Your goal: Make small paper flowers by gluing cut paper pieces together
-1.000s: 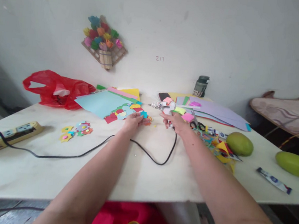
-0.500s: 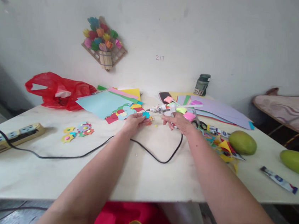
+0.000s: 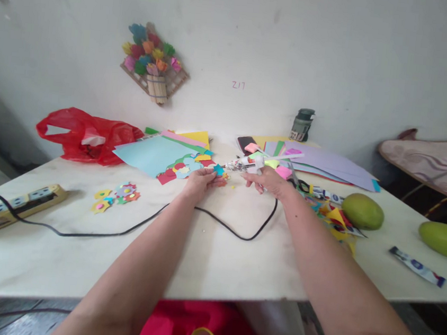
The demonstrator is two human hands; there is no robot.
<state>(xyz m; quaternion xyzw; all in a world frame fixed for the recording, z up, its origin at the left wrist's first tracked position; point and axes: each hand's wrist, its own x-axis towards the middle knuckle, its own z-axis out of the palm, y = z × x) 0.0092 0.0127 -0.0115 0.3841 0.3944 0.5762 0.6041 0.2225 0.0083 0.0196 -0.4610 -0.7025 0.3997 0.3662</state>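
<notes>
My left hand (image 3: 202, 181) pinches a small blue paper cutout (image 3: 219, 169) with a pointed edge, held just above the table. My right hand (image 3: 265, 181) is wrapped round a white hot glue gun (image 3: 255, 164). Its nozzle points left, a short way from the blue cutout, and a pale glue stick juts from its back. Below the left fingers are small orange and yellow paper bits (image 3: 223, 182), partly hidden. Colored paper scraps (image 3: 179, 171) lie just left of that hand. A black cord (image 3: 236, 237) loops across the table under my left forearm.
At left are a power strip (image 3: 23, 210), finished-looking paper flowers (image 3: 125, 193) and a red plastic bag (image 3: 78, 136). Paper sheets (image 3: 328, 161) lie at the back. To the right are scissors (image 3: 303, 186), two green mangoes (image 3: 362, 211) and a glue tube (image 3: 416, 266).
The glue gun's nozzle has shifted slightly right, a little farther from the blue cutout. The cord's right bend moved slightly right. Both hands keep their holds.
</notes>
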